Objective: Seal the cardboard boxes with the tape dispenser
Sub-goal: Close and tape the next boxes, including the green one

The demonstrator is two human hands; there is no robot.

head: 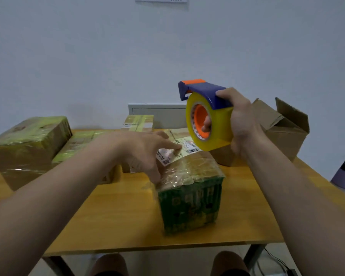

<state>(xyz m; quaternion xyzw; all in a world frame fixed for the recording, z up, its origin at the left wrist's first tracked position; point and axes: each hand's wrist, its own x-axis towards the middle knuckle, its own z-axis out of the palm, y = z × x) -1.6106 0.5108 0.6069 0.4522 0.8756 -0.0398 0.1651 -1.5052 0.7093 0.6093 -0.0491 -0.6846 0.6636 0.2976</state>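
I look down on a wooden desk point(118, 216) from a head-worn camera. My right hand point(241, 124) grips the tape dispenser point(205, 114), held in the air above the far right corner of the box in front. The fingers pass through the orange core of the yellow tape roll and the thumb lies over the blue hood. The grip looks firm, and the hard plastic shell gives a stiff, sure hold.

My left hand point(145, 152) lies open on top of the small cardboard box point(189, 196) at the desk's centre. The fingers are spread, the index tip is on a white shipping label point(179, 150), and the thumb is at the near left edge.

The box is already wrapped in glossy yellowish tape, so I judge its skin slippery. It looks small and probably light, likely to slide unless pressed flat from above. The walls should be stiff enough to bear that pressure.

Whether a free tape end hangs at the dispenser's mouth, I cannot tell.

Taped boxes point(28, 144) sit to the left. An open, unsealed carton point(283, 128) stands behind my right hand.
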